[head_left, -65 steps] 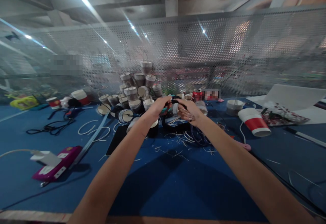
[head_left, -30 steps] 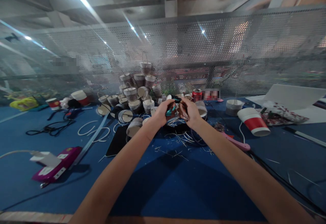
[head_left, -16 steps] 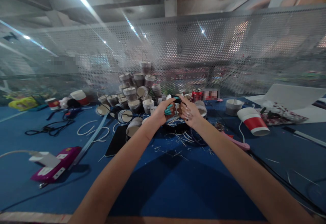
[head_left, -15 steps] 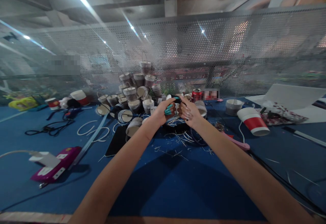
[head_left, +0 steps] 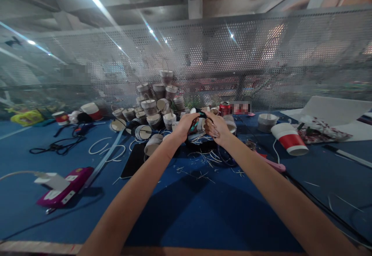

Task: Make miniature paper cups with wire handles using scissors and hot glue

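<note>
Both hands are raised close together over the middle of the blue table, fingers curled. My left hand (head_left: 187, 126) and my right hand (head_left: 216, 127) pinch a small dark, strip-like piece (head_left: 202, 114) that spans the gap between them. Its kind is too small and blurred to make out. Behind and to the left of the hands is a heap of small grey-brown pots (head_left: 149, 108) with pale tops and thin wire loops. Under the hands lie a black strip (head_left: 203, 147) and scattered white cord scraps (head_left: 213, 156).
A black phone-like slab (head_left: 133, 162) lies left of the hands, and a purple power strip (head_left: 62, 192) beyond it. To the right are a pink-handled tool (head_left: 274, 165), a tipped red-and-white cup (head_left: 290, 139) and a lone pot (head_left: 266, 122). A red can (head_left: 224, 108) stands behind.
The fingers of my left hand have turned slightly inward, so less of the nails shows. My right fingers have shifted a little. The dark piece stays between both hands.
</note>
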`<state>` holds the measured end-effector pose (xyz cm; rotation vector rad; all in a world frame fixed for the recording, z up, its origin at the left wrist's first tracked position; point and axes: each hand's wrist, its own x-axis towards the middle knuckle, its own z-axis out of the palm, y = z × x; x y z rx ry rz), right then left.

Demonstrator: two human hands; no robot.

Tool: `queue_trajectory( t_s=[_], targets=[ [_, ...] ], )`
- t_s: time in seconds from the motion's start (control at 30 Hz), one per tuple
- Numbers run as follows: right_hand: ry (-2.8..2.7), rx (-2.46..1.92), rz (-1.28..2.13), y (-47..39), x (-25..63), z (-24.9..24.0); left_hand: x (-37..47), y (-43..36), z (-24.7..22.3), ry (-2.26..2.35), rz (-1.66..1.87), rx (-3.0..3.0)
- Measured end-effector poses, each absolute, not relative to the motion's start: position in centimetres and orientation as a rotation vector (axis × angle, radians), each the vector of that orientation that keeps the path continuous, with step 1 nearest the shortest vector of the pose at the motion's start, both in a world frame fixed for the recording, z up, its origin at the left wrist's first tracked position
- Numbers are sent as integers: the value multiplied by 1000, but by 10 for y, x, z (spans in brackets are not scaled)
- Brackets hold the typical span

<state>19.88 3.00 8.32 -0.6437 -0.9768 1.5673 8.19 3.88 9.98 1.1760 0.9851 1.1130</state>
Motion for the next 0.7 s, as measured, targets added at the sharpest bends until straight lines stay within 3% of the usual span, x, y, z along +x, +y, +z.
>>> queue_trajectory(
  t_s=[0.3,0.7],
  targets=[
    [-841,-681,1535,31,197,79,78,44,96,1097,1111,1114],
    [-829,-609,1619,30,197,83,76,44,102,799,948,918]
  ],
)
